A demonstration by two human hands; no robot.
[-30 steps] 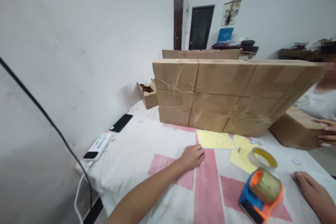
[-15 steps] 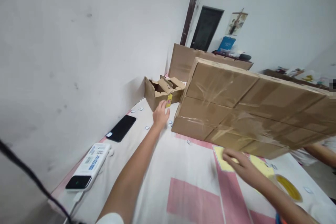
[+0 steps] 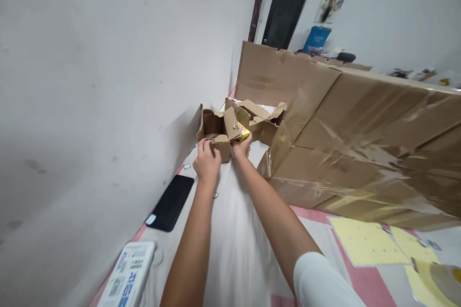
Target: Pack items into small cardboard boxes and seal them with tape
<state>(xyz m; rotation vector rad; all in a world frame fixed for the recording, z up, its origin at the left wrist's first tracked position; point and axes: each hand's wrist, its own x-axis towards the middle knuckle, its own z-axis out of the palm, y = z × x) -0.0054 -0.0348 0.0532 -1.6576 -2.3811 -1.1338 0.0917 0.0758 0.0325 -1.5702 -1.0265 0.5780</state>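
A pale wall (image 3: 90, 81) is filling the left side, and beside it the bench (image 3: 237, 259) is stretching away under a white cloth with pink and yellow patches. A large block of taped cardboard boxes (image 3: 360, 144) is standing on the right, running from the middle toward the right edge. At the far left, close to the wall, a small open box (image 3: 224, 151) is sitting with its torn flaps raised; a second torn box (image 3: 268, 129) is standing just right of it, near the block. On the near left, a white device (image 3: 127, 273) is lying along the bench edge, and a black phone (image 3: 171, 201) is lying farther back. The left hand (image 3: 208, 160) is resting its partly curled fingers against the small box's near wall; whether it is gripping, I cannot tell. The right hand (image 3: 242, 147) is closing narrowly around a yellow packet (image 3: 243, 130), which is showing beside the small box's right flap.
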